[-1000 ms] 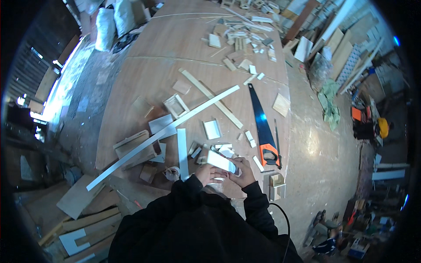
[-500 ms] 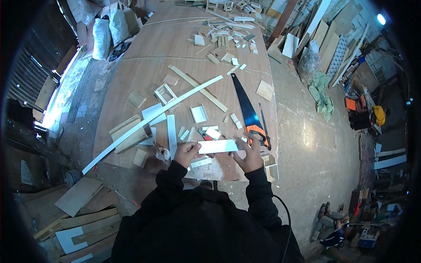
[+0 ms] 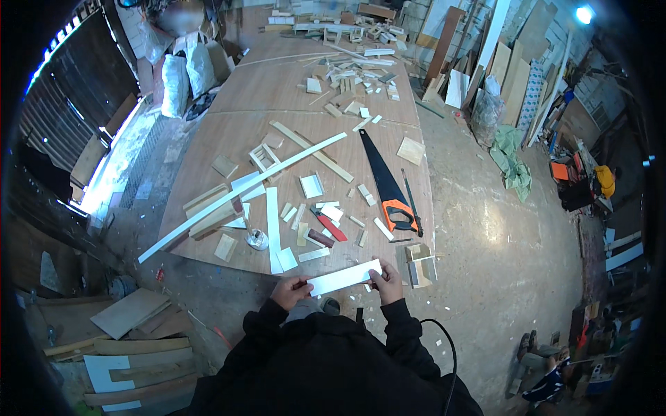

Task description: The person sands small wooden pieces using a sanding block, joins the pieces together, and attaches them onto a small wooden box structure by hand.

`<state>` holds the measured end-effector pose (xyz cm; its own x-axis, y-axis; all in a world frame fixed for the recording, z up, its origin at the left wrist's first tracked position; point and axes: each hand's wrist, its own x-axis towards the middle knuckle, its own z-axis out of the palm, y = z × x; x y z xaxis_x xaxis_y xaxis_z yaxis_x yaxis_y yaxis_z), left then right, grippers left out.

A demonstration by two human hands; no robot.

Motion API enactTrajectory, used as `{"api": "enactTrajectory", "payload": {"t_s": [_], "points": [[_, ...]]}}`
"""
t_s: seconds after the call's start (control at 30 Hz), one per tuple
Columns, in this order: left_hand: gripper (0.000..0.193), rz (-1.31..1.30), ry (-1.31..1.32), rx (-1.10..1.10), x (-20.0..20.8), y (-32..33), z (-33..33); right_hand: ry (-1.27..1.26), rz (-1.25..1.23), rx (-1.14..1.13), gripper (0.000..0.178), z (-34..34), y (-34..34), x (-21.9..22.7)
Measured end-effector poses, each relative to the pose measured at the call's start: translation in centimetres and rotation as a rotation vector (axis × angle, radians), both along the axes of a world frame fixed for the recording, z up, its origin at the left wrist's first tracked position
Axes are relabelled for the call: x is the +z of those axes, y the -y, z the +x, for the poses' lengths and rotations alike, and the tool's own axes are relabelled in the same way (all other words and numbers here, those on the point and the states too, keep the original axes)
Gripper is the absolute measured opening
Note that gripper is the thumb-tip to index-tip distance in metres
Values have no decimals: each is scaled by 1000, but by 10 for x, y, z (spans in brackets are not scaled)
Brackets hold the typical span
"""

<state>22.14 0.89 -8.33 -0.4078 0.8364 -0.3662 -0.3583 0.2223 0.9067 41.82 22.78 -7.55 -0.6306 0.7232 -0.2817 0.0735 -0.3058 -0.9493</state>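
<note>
From here I see a wide brown desk (image 3: 225, 132) stretching up the room over a grey floor (image 3: 499, 229), a dark ribbed wall (image 3: 62, 104) on the left with daylight (image 3: 114, 170) along its foot. On the right I make out leaning boards (image 3: 513, 78), a pale block wall (image 3: 414, 26) and a bright light (image 3: 585, 14).

At the lower centre we see a white strip (image 3: 338, 279) with a flat, smooth face. Beyond it we find a tabletop (image 3: 229, 104) of smooth-looking brown wood. Right of centre, the saw (image 3: 383, 170) has a dark metal blade, fairly matt, and a handle (image 3: 390, 207) resembling orange and black plastic. We take the black garment (image 3: 347, 353) at the bottom for matt cloth. At right, the concrete-looking floor (image 3: 485, 277) shines in patches; upper left, we see creased, plastic-like white sacks (image 3: 175, 87) and a ribbed metal wall (image 3: 69, 114).
</note>
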Motion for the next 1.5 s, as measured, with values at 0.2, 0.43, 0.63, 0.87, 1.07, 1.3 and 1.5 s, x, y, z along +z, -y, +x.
{"api": "enactTrajectory", "payload": {"t_s": [0.2,0.43,0.63,0.87,1.07,1.3,1.5], "points": [[30,9,144,153,-12,3,0,-17,-160,-76,31,2,5,12],[24,79,170,260,3,-22,-21,35,-69,-79,32,-21,-21,14],[24,95,112,428,-11,-72,-79,-12,2,20,37,-99,-78,15],[23,7,71,498,-60,-145,-168,144,146,-9,45,-199,-139,-37],[16,-9,-15,565,-111,-194,-225,212,99,-13,47,-268,-178,-81],[15,-316,-432,465,-149,-234,-274,343,128,36,46,-323,-221,-128],[21,-385,-435,563,-155,-260,-276,364,232,38,46,-338,-235,-156]]}}
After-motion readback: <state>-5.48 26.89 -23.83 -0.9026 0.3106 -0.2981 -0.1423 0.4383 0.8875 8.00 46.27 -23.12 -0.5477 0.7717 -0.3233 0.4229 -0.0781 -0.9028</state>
